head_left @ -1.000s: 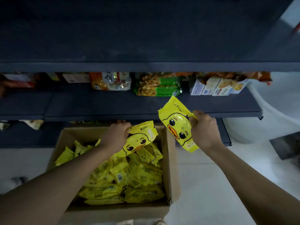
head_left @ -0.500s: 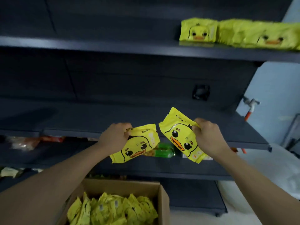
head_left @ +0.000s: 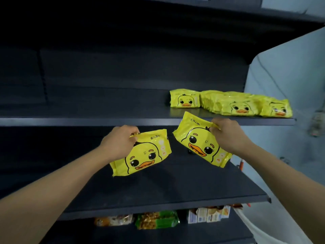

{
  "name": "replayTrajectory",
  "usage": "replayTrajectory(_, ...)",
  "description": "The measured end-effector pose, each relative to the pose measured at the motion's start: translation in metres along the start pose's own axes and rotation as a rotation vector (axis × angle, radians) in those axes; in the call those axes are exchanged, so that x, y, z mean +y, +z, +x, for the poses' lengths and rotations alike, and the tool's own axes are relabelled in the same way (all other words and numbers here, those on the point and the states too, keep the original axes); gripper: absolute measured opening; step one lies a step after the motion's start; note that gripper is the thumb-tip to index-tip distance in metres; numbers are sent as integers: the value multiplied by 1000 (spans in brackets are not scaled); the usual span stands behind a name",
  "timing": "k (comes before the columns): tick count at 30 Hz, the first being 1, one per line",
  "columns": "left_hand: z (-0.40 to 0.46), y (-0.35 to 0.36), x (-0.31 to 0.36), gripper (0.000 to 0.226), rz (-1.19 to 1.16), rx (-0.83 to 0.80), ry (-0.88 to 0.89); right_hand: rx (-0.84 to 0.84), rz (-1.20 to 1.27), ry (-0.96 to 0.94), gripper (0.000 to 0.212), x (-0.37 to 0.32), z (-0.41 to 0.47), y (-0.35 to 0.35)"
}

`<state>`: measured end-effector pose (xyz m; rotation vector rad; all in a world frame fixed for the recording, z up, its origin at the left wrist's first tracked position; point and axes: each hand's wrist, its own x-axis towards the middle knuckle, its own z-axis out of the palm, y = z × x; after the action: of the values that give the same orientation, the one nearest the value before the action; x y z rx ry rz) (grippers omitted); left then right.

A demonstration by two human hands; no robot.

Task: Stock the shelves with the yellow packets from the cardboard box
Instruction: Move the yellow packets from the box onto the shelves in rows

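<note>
My left hand (head_left: 117,141) grips the top edge of a yellow duck-face packet (head_left: 144,155), which hangs tilted in front of the dark middle shelf (head_left: 175,187). My right hand (head_left: 228,136) holds a second yellow duck-face packet (head_left: 200,143) by its upper edge, just below the front lip of the upper shelf (head_left: 88,118). On that upper shelf, to the right, lies a row of several yellow packets (head_left: 228,104). The cardboard box is out of view.
Below the middle shelf, a lower shelf carries an orange bag (head_left: 114,221), a green snack bag (head_left: 158,220) and small white boxes (head_left: 209,213). A pale blue wall (head_left: 290,85) bounds the shelving on the right. The upper shelf's left part is bare.
My view has tilted up from the box to the shelves. Both hands have risen with their packets toward the upper shelf, and the box has dropped out of sight.
</note>
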<state>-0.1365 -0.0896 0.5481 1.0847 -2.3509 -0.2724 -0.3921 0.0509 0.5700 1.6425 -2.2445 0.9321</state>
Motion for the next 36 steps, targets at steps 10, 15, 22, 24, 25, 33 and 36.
replayTrajectory(10,78,-51,22,20,11,71,42,137,-75,-14,23,-2,101,-32)
replayTrajectory(15,127,-51,32,20,22,105,45,86,-101,-43,21,19,176,-18)
replayTrajectory(22,206,-39,40,20,89,142,5,-61,-163,-182,21,46,277,19)
replayTrajectory(24,224,-34,41,20,104,139,-6,-102,-160,-193,20,54,300,31)
replayTrajectory(25,231,-32,42,20,110,133,-11,-128,-164,-203,20,58,310,37)
replayTrajectory(33,270,-14,44,21,129,134,-41,-237,-242,-272,29,85,360,74)
replayTrajectory(36,278,-5,48,18,133,136,-45,-193,-262,-292,32,92,368,79)
